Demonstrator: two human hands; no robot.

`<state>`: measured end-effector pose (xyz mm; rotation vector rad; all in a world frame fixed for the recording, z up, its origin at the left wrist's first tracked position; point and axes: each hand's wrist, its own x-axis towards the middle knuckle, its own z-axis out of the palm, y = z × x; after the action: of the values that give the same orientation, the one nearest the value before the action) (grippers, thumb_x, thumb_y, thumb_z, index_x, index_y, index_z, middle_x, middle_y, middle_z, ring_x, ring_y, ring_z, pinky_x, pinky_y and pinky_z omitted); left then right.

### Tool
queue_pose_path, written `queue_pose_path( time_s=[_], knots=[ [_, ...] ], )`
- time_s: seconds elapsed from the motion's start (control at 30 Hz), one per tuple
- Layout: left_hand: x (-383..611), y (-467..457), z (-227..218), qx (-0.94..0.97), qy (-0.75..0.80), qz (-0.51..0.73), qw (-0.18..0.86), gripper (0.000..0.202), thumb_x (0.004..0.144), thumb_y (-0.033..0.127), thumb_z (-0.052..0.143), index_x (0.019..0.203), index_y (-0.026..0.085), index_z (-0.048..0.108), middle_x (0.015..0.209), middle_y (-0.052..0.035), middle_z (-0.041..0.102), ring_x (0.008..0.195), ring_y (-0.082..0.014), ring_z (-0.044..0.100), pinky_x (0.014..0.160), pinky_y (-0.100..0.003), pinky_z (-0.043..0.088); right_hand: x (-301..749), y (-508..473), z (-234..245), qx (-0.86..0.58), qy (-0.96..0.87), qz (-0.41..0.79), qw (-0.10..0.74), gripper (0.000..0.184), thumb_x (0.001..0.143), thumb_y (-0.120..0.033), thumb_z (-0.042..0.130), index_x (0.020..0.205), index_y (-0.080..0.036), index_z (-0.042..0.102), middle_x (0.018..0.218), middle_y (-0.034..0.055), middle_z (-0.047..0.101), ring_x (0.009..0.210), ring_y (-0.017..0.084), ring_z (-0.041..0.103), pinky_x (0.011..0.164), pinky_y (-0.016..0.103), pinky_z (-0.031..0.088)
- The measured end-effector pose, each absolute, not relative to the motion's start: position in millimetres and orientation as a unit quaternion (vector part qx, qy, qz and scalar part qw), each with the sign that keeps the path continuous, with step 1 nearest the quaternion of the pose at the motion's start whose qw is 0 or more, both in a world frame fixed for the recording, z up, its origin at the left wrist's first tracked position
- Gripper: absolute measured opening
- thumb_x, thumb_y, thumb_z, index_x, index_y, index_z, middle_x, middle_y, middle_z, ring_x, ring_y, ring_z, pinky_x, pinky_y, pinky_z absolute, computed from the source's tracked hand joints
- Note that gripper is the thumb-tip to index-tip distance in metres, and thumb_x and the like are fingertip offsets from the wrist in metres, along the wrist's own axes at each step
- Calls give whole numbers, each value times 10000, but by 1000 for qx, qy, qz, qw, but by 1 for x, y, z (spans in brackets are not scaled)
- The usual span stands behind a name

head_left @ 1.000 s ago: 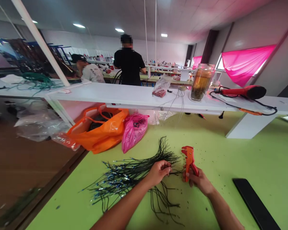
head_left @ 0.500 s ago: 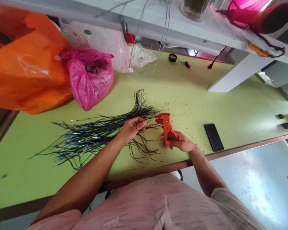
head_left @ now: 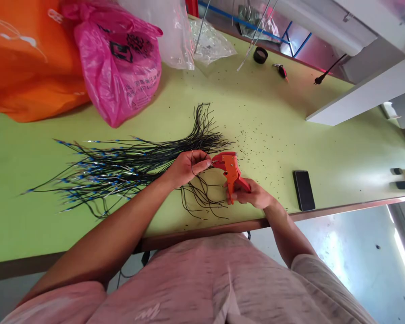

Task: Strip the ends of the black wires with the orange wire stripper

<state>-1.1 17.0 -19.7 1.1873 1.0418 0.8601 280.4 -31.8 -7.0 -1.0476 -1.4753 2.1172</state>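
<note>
My left hand (head_left: 186,167) pinches a thin black wire (head_left: 192,158) and holds its end at the jaws of an orange wire stripper (head_left: 230,172). My right hand (head_left: 253,196) is wrapped round the stripper's handles. A spread bundle of black wires with blue tips (head_left: 121,168) lies on the green table (head_left: 290,112) to the left of my hands. A smaller loose heap of black wires (head_left: 202,202) lies under my hands near the table's front edge.
An orange bag (head_left: 23,58) and a pink plastic bag (head_left: 121,58) sit at the back left, clear bags (head_left: 189,36) behind them. A black phone (head_left: 303,190) lies right of my hands. A roll of black tape (head_left: 260,55) and a white shelf support (head_left: 364,94) stand farther back. Small black scraps dot the table.
The camera tipped down from the room to the table. My left hand brought a wire to the stripper's jaws; the stripper and my right hand shifted slightly left toward it.
</note>
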Motion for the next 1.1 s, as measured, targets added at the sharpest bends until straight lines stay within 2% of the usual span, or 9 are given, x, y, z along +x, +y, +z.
queue_pose_path(
  time_s=[0.1, 0.4, 0.53, 0.67, 0.8, 0.87, 0.97, 1.03, 1.1],
  knots=[
    [-3, 17, -22, 520, 448, 371, 626, 414, 789, 557, 831, 854, 169, 701, 674, 34, 560, 577, -99, 427, 558, -251, 316, 278, -33, -4, -387, -525, 736, 182, 326, 947, -359, 814, 1153, -135, 698, 823, 55, 738, 678, 143, 622, 509, 231, 344],
    [0, 13, -34, 506, 425, 406, 631, 395, 812, 540, 823, 858, 179, 670, 681, 22, 574, 566, -98, 432, 524, -235, 310, 264, -39, 4, -403, -512, 725, 223, 296, 947, -408, 808, 1002, -156, 662, 746, 1, 662, 621, 145, 638, 526, 261, 375],
    [3, 11, -34, 500, 450, 422, 608, 361, 787, 492, 832, 794, 192, 633, 605, 45, 530, 507, -79, 358, 489, -222, 257, 259, -41, 6, -417, -511, 715, 231, 316, 957, -448, 784, 928, -167, 641, 701, -7, 658, 561, 137, 635, 519, 264, 379],
    [6, 9, -33, 491, 467, 431, 596, 340, 762, 458, 824, 749, 205, 597, 542, 63, 489, 475, -73, 334, 476, -217, 235, 255, -44, 4, -448, -503, 698, 244, 358, 967, -457, 760, 809, -192, 580, 575, -26, 626, 437, 115, 558, 466, 260, 350],
    [10, 9, -33, 485, 480, 432, 590, 343, 765, 471, 826, 759, 201, 614, 546, 58, 506, 480, -79, 353, 475, -223, 238, 251, -47, -2, -489, -497, 659, 282, 450, 961, -460, 767, 701, -225, 486, 462, -73, 509, 353, 78, 416, 426, 251, 318],
    [11, 9, -34, 483, 477, 439, 589, 350, 793, 492, 831, 814, 188, 660, 576, 49, 532, 509, -90, 388, 494, -231, 269, 250, -47, -4, -477, -489, 669, 293, 421, 946, -485, 781, 747, -208, 535, 513, -51, 563, 389, 88, 479, 434, 245, 310],
    [9, 10, -36, 482, 454, 448, 600, 401, 851, 549, 827, 957, 174, 734, 654, 34, 567, 585, -113, 464, 554, -250, 354, 253, -45, -5, -440, -445, 719, 303, 395, 879, -505, 836, 983, -174, 647, 732, 30, 712, 561, 143, 652, 452, 230, 269],
    [7, 11, -38, 469, 424, 455, 627, 459, 889, 614, 794, 1018, 176, 747, 683, 30, 560, 618, -124, 482, 588, -265, 383, 256, -44, -5, -429, -401, 744, 319, 461, 843, -493, 859, 1113, -184, 648, 845, 61, 743, 666, 175, 706, 464, 223, 251],
    [6, 11, -39, 449, 400, 462, 652, 512, 915, 682, 742, 1017, 181, 738, 697, 17, 573, 636, -134, 503, 603, -278, 394, 260, -43, -6, -421, -376, 758, 326, 482, 834, -472, 864, 1155, -191, 640, 884, 72, 745, 718, 194, 728, 476, 223, 257]
  ],
)
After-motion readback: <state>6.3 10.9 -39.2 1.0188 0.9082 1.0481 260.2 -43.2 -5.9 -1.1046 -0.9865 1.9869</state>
